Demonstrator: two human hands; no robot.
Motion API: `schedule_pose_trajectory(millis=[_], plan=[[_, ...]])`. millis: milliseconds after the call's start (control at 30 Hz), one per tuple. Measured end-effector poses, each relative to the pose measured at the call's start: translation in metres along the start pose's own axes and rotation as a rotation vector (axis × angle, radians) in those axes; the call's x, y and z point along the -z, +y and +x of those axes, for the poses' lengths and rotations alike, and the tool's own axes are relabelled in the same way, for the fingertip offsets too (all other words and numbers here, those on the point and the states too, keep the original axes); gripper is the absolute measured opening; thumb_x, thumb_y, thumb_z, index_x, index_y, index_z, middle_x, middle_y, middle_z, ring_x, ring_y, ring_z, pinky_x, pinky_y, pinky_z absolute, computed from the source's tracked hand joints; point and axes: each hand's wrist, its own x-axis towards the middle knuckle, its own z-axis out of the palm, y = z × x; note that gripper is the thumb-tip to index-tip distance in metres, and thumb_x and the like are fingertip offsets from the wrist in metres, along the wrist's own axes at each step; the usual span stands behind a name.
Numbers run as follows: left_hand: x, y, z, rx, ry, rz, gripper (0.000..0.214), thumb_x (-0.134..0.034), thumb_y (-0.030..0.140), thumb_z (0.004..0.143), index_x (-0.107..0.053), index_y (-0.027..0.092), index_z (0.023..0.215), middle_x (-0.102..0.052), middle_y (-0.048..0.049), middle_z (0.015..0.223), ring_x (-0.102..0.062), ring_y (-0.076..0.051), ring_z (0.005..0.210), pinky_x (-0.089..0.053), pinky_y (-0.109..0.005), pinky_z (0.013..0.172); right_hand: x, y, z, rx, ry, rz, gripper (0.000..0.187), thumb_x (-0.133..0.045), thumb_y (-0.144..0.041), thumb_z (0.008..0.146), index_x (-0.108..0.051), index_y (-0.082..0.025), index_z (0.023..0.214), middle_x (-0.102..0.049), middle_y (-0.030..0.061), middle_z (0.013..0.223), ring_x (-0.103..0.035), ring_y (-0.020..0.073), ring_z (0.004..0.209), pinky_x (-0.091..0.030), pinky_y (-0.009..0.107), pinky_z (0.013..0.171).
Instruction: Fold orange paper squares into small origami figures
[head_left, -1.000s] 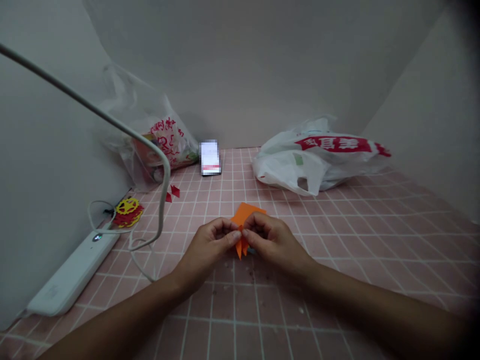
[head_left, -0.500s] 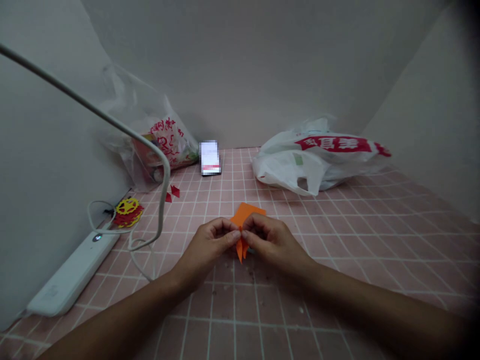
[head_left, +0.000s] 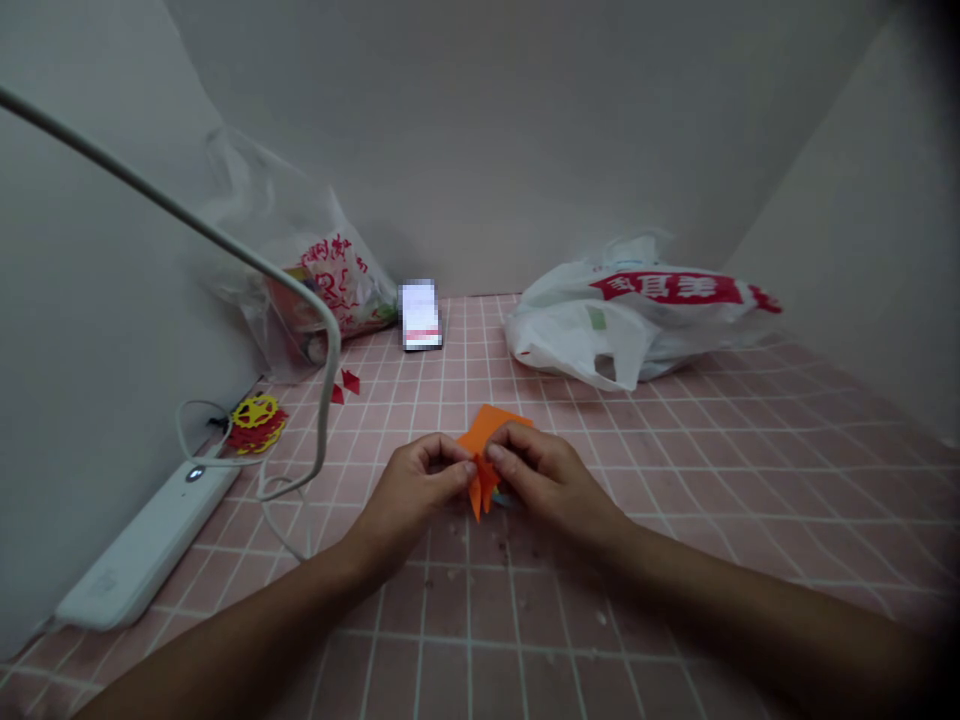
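Both hands meet over the pink tiled surface [head_left: 675,480], and between them I pinch a small folded orange paper [head_left: 484,440]. My left hand [head_left: 411,490] has its thumb and forefinger closed on the paper's left edge, the other fingers curled in; my right hand [head_left: 541,478] is closed the same way on the right edge, so the two sets of fingertips nearly touch. The paper's upper part shows above my knuckles, and a pointed bit hangs down between the thumbs (just above the tiles, as far as I can tell).

Far to the left of my left hand a white power strip [head_left: 142,550] lies along the wall, with a white cable [head_left: 322,400] looping over it. Beyond that sit yellow and red paper cut-outs [head_left: 255,422], and a few red paper scraps [head_left: 346,384] lie further in. Behind them a clear plastic bag [head_left: 300,270] with red print leans in the corner. Straight ahead of my hands, at the back wall, a phone [head_left: 420,315] is propped up. To the right of it, well beyond my right hand, a white plastic bag [head_left: 630,315] with red lettering lies slumped.
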Motion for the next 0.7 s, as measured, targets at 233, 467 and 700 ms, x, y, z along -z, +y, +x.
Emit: schedule_pose_trajectory(millis=[233,467,700], plan=[[0.001,-0.002,0.001,-0.033,0.037,-0.007,0.019,-0.071,0.029,0.069,-0.058,0.015,0.071,-0.058,0.0045,0.06,-0.051,-0.009,0.055,-0.04,-0.021,0.054,-0.003,0.006,0.002,-0.133,-0.075,0.273,0.02,-0.059,-0.035,0.089,-0.056,-0.019,0.078,-0.051,-0.0052,0.06,-0.041,0.0094,0.051,-0.032,0.024,0.05],[0.001,-0.003,0.0,-0.053,0.033,0.018,0.019,-0.07,0.03,0.071,-0.057,0.015,0.072,-0.06,0.0031,0.064,-0.055,-0.01,0.059,-0.044,-0.023,0.058,-0.002,0.011,0.002,-0.168,-0.082,0.318,0.026,-0.055,-0.038,0.094,-0.055,-0.019,0.076,-0.052,-0.005,0.058,-0.042,0.0077,0.047,-0.029,0.022,0.046],[-0.001,-0.002,-0.002,-0.076,0.05,0.033,0.018,-0.069,0.029,0.071,-0.057,0.015,0.072,-0.059,0.004,0.065,-0.054,-0.01,0.06,-0.044,-0.023,0.059,-0.005,0.011,0.001,-0.178,-0.103,0.364,0.025,-0.061,-0.039,0.089,-0.055,-0.018,0.078,-0.054,-0.0046,0.059,-0.04,0.007,0.046,-0.028,0.021,0.044]])
